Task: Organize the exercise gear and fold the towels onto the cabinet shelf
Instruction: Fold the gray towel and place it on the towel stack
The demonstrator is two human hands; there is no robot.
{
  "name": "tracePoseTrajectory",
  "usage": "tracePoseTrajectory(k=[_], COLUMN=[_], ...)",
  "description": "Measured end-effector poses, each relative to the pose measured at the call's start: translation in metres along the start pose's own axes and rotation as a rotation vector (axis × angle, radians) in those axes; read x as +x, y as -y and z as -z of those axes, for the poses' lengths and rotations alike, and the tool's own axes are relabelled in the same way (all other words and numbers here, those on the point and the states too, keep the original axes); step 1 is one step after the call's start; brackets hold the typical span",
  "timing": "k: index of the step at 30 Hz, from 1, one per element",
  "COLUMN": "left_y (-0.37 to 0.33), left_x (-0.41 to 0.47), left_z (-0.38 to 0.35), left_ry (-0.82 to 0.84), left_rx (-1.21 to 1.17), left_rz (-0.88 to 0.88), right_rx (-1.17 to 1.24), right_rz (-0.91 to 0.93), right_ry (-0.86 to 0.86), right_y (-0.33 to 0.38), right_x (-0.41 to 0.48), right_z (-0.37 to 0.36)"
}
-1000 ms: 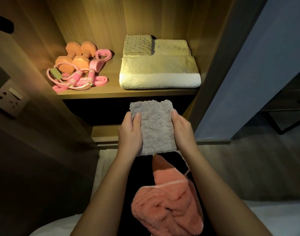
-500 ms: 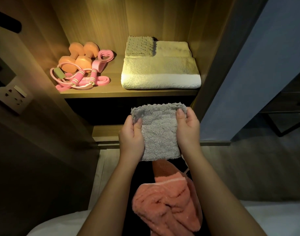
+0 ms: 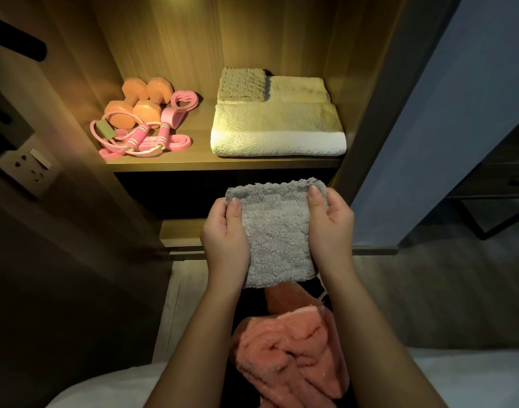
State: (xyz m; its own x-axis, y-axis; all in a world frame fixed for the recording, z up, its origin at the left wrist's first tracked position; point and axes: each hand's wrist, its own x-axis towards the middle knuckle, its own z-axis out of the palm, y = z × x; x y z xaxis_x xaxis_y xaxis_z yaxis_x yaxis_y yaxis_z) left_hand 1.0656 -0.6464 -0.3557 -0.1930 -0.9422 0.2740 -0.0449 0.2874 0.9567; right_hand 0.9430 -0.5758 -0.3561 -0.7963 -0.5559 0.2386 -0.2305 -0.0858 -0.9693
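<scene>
Now, grey towel (image 3: 277, 231), lengthwise toward shelf (image 3: 200, 129) (hand-held)

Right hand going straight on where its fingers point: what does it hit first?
The right hand, holding the gray towel, likely meets the shelf edge below the white towel; depth unclear.

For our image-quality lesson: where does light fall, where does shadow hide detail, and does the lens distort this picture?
Head view: warm light floods the shelf, tinting the white towel yellow; the wall socket sits in dim shadow; the grey towel is softly lit; the wide lens splays the cabinet sides outward.
</scene>
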Motion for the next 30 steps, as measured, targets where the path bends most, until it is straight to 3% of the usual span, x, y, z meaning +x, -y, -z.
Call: tracePoseTrajectory(k=[5,7,10,12,14,17,22,25,28,30], left_y=[0.001,0.005,0.011,0.01,0.01,0.013,0.014,0.018,0.02,0.024], left_x=[-0.003,-0.01,-0.014,-0.014,-0.016,-0.021,-0.015,-0.01,-0.008,-0.01], left_z=[0.007,0.006,0.003,0.005,0.007,0.005,0.003,0.004,0.005,0.004], left_ry=[0.289,0.379,0.287,0.229,0.214,0.191,0.151,0.185,0.323,0.356], left_rx=[-0.151,-0.138,-0.058,0.026,0.181,0.404,0.354,0.083,-0.26,-0.197], left_rz=[0.312,0.382,0.345,0.252,0.13,-0.017,-0.093,0.127,0.579,0.627], right_rx=[0.018,0.047,0.28,0.35,0.159,-0.316,-0.363,-0.322,-0.241,-0.211], right_rz=[-0.07,-0.199,-0.568,-0.667,-0.583,-0.264,-0.064,-0.033,-0.024,-0.019], right_ry=[-0.079,-0.028,0.212,0.33,0.354,0.187,0.083,0.103,0.112,0.077], right_y=[-0.006,-0.008,-0.007,-0.01,-0.015,-0.019,-0.019,-0.017,-0.017,-0.018], right_x=[0.001,0.002,0.003,0.0,-0.005,-0.015,-0.019,-0.016,-0.016,-0.016], right_z=[0.017,0.021,0.027,0.031,0.031,0.023,0.017,0.017,0.017,0.017])
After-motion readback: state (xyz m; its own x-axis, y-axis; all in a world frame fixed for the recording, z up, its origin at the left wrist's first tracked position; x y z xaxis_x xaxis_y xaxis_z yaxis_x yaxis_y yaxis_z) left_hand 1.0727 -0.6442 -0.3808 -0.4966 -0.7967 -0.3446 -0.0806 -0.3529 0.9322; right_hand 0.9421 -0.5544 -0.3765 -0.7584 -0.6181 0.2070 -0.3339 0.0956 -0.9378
